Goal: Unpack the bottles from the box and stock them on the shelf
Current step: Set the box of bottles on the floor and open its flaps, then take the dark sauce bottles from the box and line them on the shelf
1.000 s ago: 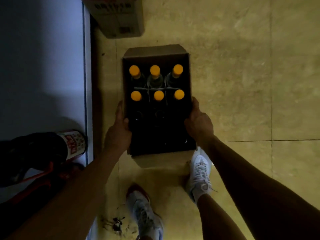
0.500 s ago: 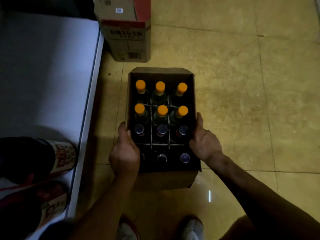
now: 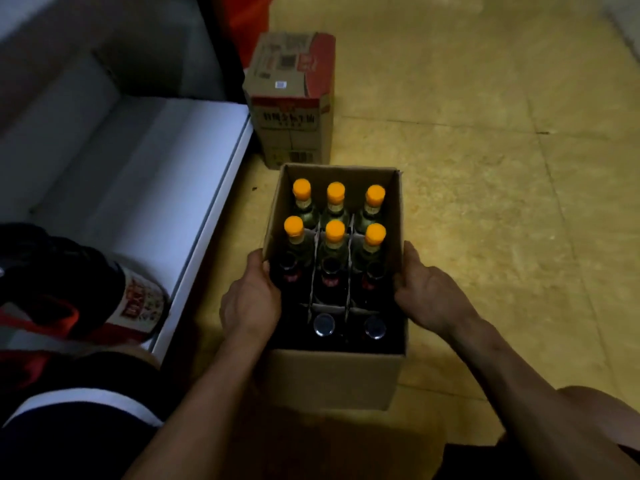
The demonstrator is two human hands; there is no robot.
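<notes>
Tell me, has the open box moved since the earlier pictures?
Yes. The open box has come down to the floor, and its far edge is now close against the closed carton.

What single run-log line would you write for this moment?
left hand: holds box left wall | right hand: holds right wall | box: open, on floor beside shelf | bottles: upright inside

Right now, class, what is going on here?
A person grips an open cardboard box by its side walls, left hand on the left wall, right hand on the right. It stands on the floor beside a white shelf. Inside stand orange-capped bottles and dark-capped bottles.
</notes>
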